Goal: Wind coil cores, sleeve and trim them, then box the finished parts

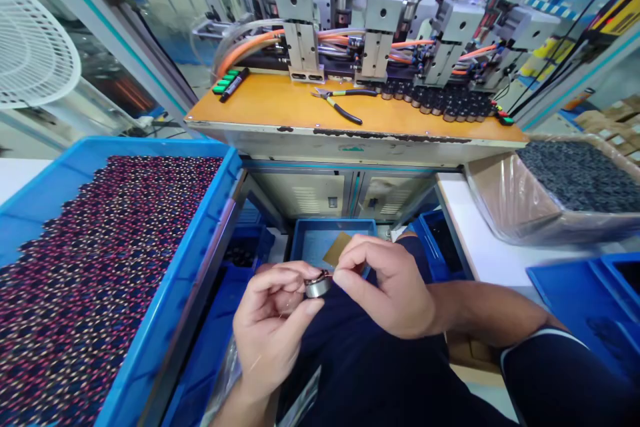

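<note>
My left hand (277, 320) pinches a small motor stator (318, 286) between thumb and fingers in front of my lap. This part has a silvery metal ring and a darker top with coppery wire. At its right side, the thumb and forefinger of my right hand (385, 283) are closed on a thin copper wire (329, 274) that runs to the stator. A few fine loose strands hang by my left palm. Below the hands is my dark clothing.
To the left, a large blue crate (227, 167) holds rows of wound parts. An orange bench (260, 103) ahead carries pliers (340, 100), a black marker (233, 85) and dark cylinders (440, 101) under a machine. On the right is a plastic-lined box (505, 203) of dark parts.
</note>
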`<action>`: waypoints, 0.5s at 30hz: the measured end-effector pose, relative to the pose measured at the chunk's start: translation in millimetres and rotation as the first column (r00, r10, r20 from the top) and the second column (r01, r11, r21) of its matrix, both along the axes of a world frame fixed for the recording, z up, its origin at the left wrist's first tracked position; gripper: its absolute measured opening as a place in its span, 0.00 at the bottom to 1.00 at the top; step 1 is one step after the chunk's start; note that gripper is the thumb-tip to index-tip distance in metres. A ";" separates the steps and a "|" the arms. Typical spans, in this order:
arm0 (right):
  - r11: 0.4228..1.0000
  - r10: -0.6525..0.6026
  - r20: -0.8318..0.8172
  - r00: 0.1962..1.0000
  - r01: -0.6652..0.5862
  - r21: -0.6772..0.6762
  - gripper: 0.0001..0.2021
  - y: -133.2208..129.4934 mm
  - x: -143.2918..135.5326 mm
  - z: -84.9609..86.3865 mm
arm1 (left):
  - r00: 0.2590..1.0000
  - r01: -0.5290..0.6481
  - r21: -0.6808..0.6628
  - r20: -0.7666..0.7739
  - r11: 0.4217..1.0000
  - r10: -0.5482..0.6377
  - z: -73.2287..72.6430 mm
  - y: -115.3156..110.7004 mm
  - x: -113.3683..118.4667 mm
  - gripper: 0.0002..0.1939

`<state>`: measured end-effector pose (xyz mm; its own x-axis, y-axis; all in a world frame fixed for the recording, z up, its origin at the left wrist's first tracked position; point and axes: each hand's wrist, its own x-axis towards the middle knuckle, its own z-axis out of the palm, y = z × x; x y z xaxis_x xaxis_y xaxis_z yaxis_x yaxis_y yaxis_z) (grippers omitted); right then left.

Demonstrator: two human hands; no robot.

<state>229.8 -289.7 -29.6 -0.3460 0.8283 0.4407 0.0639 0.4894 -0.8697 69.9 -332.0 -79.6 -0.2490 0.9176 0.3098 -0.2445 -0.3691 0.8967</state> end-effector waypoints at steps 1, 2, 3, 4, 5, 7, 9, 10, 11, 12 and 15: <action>0.990 0.042 -0.026 0.999 -0.045 -0.132 0.06 -1.4 0.2 1.2 | 1.000 0.004 0.004 -0.004 1.000 -0.004 -0.9 -0.3 -0.7 0.17; 0.956 0.090 -0.057 0.994 -0.103 -0.274 0.06 -2.3 0.5 2.3 | 1.000 0.018 0.010 -0.002 1.000 -0.018 -1.8 -0.5 -1.4 0.17; 0.897 0.141 -0.090 0.986 -0.166 -0.411 0.06 -2.8 0.9 3.2 | 0.999 0.041 0.011 0.007 0.999 -0.041 -2.6 -0.5 -2.1 0.17; 0.821 0.186 -0.124 0.975 -0.223 -0.525 0.08 -2.8 1.3 4.0 | 0.997 0.068 0.007 0.022 0.998 -0.068 -3.4 -0.1 -2.9 0.17; 0.743 0.219 -0.153 0.964 -0.266 -0.614 0.10 -2.4 1.7 4.3 | 0.995 0.090 0.004 0.041 0.996 -0.090 -4.3 0.5 -3.5 0.16; 0.624 0.249 -0.190 0.950 -0.307 -0.718 0.15 -0.7 2.1 3.7 | 0.990 0.121 0.006 0.073 0.993 -0.121 -6.3 2.4 -4.8 0.14; 0.561 0.253 -0.217 0.943 -0.326 -0.761 0.20 1.4 2.0 1.3 | 0.986 0.143 0.036 0.086 0.989 -0.146 -8.5 4.3 -5.9 0.14; 0.545 0.255 -0.234 0.938 -0.339 -0.767 0.22 2.4 1.8 -0.7 | 0.984 0.154 0.057 0.085 0.986 -0.159 -9.5 5.0 -6.3 0.14; 0.537 0.266 -0.255 0.930 -0.363 -0.762 0.23 3.1 1.5 -3.0 | 0.982 0.166 0.072 0.080 0.984 -0.171 -10.3 5.4 -6.5 0.14; 0.536 0.286 -0.279 0.917 -0.394 -0.746 0.23 3.6 1.1 -5.8 | 0.981 0.173 0.076 0.075 0.982 -0.179 -10.7 5.7 -6.6 0.14; 0.573 0.348 -0.337 0.875 -0.482 -0.663 0.20 3.5 -1.3 -15.2 | 0.976 0.195 0.085 0.082 0.977 -0.202 -10.3 8.1 -4.8 0.13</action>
